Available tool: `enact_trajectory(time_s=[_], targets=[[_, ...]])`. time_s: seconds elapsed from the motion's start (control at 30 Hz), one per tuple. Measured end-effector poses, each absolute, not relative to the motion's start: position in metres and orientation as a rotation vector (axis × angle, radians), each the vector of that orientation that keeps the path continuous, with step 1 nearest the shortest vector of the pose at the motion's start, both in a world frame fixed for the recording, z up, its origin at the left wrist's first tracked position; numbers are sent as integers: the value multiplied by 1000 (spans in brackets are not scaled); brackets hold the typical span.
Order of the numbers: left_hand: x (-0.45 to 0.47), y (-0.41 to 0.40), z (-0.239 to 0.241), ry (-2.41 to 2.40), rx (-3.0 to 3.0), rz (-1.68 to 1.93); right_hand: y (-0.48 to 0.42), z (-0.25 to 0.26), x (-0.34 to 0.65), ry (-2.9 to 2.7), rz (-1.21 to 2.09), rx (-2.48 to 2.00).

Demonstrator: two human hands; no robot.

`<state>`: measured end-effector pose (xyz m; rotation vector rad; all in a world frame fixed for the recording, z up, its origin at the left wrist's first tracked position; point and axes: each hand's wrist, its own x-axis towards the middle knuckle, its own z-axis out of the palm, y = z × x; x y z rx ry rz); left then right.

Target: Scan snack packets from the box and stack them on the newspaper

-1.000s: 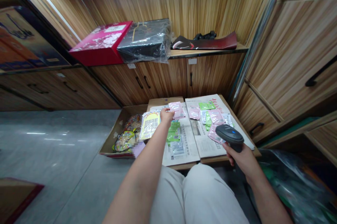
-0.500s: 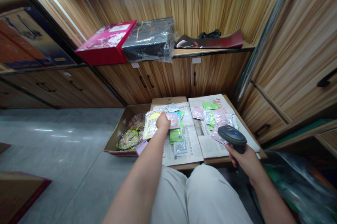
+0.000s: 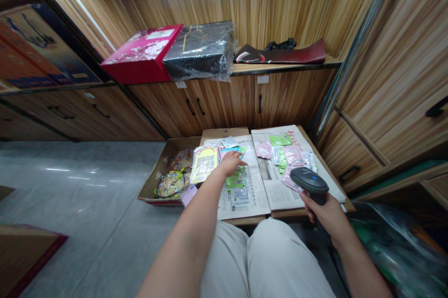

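My left hand (image 3: 231,163) is over the left-hand packets with its fingers apart, and I see nothing held in it. Partly beneath it lie green sachets (image 3: 236,178), with a silver sachet (image 3: 240,197) nearer me. A yellow printed packet (image 3: 205,163) in shiny wrap is just to its left. My right hand (image 3: 327,216) is closed round the handle of a dark barcode scanner (image 3: 310,180). The scanner's head is above the right-hand group of pink sachets (image 3: 293,154), beside a green one (image 3: 281,140) and a white one.
Newspaper (image 3: 261,207) covers the low surface in front of my knees. On the left stands an open cardboard box (image 3: 149,188) with colourful bagged items. A shelf behind carries a pink box (image 3: 140,55) and a plastic-wrapped black box (image 3: 199,53). Plastic bags (image 3: 395,246) lie at the right.
My left hand has moved right, away from the yellow packet, and its fingers have spread. The pink sachet by it is now covered or gone from sight. My right hand holds still.
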<state>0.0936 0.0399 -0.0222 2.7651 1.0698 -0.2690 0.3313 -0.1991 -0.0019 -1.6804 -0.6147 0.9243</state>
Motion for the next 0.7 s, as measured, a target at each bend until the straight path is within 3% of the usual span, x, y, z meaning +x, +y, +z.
enact_trajectory(time_s=[0.43, 0.7], targets=[[99, 42, -20, 1080, 2753, -343, -200, -3, 334, -604, 925, -1663], [142, 28, -23, 1438, 2615, -194, -200, -8, 339, -575, 926, -1660]])
